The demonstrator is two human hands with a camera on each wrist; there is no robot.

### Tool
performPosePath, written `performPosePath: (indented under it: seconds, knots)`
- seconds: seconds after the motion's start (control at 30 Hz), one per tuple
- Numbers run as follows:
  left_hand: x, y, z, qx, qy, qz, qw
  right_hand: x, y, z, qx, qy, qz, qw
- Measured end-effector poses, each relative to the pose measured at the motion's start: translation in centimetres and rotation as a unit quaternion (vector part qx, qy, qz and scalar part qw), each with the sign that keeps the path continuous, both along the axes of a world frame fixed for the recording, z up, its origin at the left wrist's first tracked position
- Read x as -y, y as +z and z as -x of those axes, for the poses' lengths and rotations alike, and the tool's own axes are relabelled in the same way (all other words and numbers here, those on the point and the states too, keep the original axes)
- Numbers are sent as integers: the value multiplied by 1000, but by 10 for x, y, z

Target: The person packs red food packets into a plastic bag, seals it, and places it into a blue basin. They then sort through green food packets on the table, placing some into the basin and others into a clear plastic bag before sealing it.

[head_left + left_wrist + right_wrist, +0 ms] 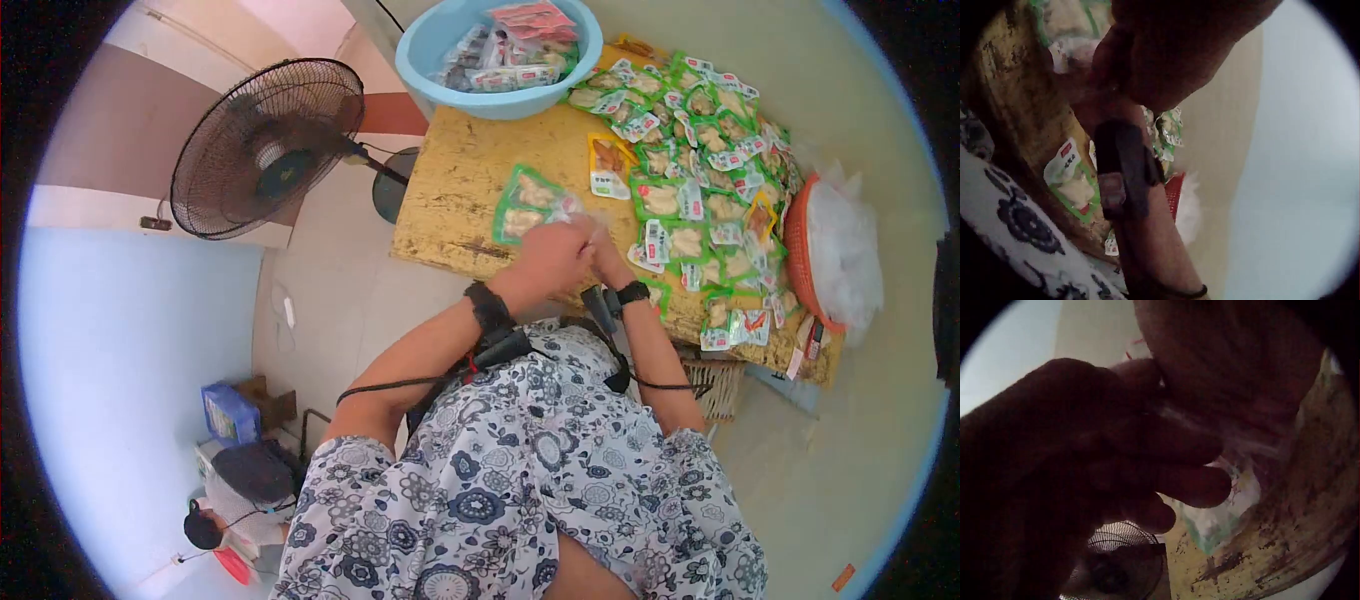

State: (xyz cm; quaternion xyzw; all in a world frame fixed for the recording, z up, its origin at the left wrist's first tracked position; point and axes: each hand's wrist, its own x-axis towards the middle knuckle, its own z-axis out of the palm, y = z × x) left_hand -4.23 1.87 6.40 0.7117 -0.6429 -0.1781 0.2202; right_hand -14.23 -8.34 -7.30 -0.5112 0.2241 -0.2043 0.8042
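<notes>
Over the yellow table [450, 215], the left hand [553, 258] and right hand [607, 262] meet at the gathered end of a clear plastic bag [593, 213], their fingers curled round it. Green-edged packets [525, 205] with pale food inside lie flat just beyond the hands, at that bag's other end; whether they are inside it is hard to tell. In the right wrist view clear film [1241, 434] stretches between the dark, close hands, above a white and green packet [1216, 519]. The left hand hides part of the grip in the left wrist view.
Many green packets [685, 243] are spread and piled on the right, with an orange-brown packet [608, 165] beside them. A blue basin [420, 80] of packets stands behind; a red basket [800, 250] with clear bags is at right. A fan [265, 150] and a seated person are left.
</notes>
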Motion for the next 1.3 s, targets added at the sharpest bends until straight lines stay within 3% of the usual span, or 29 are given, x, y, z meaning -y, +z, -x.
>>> performPosePath:
  seconds: [0.03,0.1,0.2,0.4,0.5,0.6,0.67,0.77,0.83,0.93,1.0,1.03,1.17,1.23,1.3]
  knots:
    - [0,4,-5,-26,9,-2,1000,1,5,3,-49,-12,134,990]
    - [4,6,-16,-19,33,-21,999,-1,23,14,-148,-37,392,907]
    - [14,7,-35,-13,51,-20,998,-16,43,34,-236,-146,265,923]
    - [52,-34,-77,114,-26,40,992,-44,73,74,-215,-169,-24,962]
    - [70,-42,-85,147,-81,4,986,-55,56,78,-191,-77,-75,976]
    - [87,-53,-92,154,-113,-57,980,-64,84,58,-250,-62,-91,962]
    - [97,-68,-98,148,-127,-91,977,-58,62,44,-221,-87,-98,966]
    - [110,-88,-116,128,-130,-133,974,-47,15,31,-196,-120,-86,969]
    - [114,-91,-129,110,-131,-154,973,-46,18,28,-186,-150,-54,970]
    - [106,-77,-154,-55,-131,-234,962,-41,28,30,-180,-216,48,958]
    - [83,-55,-158,-197,-75,-198,957,-32,30,28,-187,-270,131,935]
    - [67,-38,-156,-265,-45,-180,946,-26,43,27,-182,-271,158,932]
    - [15,15,-147,-355,-17,-84,931,-5,129,24,-112,-268,228,929]
    - [-2,11,-143,-369,23,-81,925,-3,151,22,-78,-262,275,922]
    - [-13,-25,-153,-394,38,-61,916,3,144,17,-88,-237,310,917]
